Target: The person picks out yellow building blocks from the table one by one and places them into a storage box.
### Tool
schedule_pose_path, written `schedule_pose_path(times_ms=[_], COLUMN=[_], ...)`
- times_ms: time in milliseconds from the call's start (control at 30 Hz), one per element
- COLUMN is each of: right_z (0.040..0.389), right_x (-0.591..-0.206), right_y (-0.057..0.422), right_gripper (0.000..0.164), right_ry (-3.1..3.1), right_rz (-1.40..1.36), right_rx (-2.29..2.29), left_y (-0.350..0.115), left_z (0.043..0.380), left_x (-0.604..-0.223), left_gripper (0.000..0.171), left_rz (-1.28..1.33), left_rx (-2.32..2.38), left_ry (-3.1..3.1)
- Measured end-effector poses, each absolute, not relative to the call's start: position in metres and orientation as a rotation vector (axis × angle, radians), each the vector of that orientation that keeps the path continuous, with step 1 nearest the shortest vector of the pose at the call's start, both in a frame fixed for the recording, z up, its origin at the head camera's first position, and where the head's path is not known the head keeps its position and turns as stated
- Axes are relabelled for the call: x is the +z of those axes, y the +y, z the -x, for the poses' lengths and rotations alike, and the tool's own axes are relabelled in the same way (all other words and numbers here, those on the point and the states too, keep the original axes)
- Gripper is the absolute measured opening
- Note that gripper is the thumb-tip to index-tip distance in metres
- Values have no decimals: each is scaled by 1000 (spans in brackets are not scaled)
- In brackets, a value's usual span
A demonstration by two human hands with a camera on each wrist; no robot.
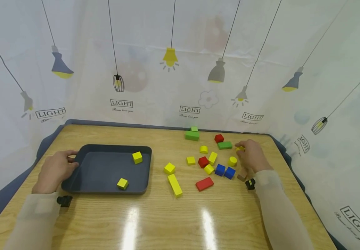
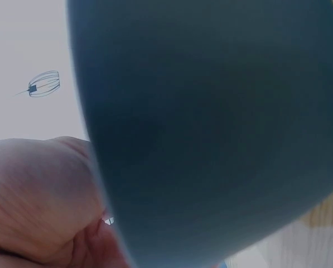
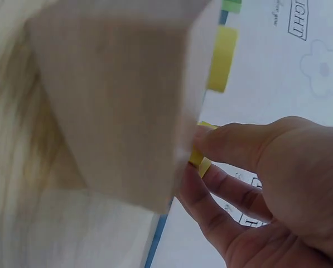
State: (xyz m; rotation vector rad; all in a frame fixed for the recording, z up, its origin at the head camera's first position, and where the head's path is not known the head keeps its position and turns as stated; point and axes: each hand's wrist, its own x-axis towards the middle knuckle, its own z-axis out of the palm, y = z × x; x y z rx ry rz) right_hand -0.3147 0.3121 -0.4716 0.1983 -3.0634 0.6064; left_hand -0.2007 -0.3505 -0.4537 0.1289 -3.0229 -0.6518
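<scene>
Yellow block (image 1: 240, 148) sits between thumb and fingertips of the right grip (image 1: 254, 156); I see them pinching it at the table's (image 1: 167, 222) right side, beyond the wooden block (image 1: 242, 175). My left grip (image 1: 56, 170) pinches the dark tray (image 1: 101, 170).

Dark tray (image 2: 211, 111) pretty much hogs the left wrist view, hand (image 2: 40, 195) gripping its edge, caged lamp print (image 2: 44, 84) upper left, bit of wood table (image 2: 328, 215) lower right.
</scene>
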Motion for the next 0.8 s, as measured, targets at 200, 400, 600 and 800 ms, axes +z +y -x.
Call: schedule_pose_path(times_ms=[200, 400, 600, 800], right_z=[307, 299, 291, 282], right_x=[-469, -465, -459, -450], right_y=[305, 292, 273, 255], right_gripper=[29, 30, 30, 28], right_ry=[-2974, -2922, -2876, -2826], right_rz=[-191, -152, -197, -252], right_rx=[634, 704, 730, 758], left_y=[-351, -350, -350, -352], left_z=[202, 201, 201, 202], left_x=[-454, -453, -453, -455], left_gripper=[49, 49, 49, 49], left_rz=[-155, -140, -135, -152], left_rx=[-663, -662, -659, -677], left_ry=[-3032, -3028, -3025, -3035])
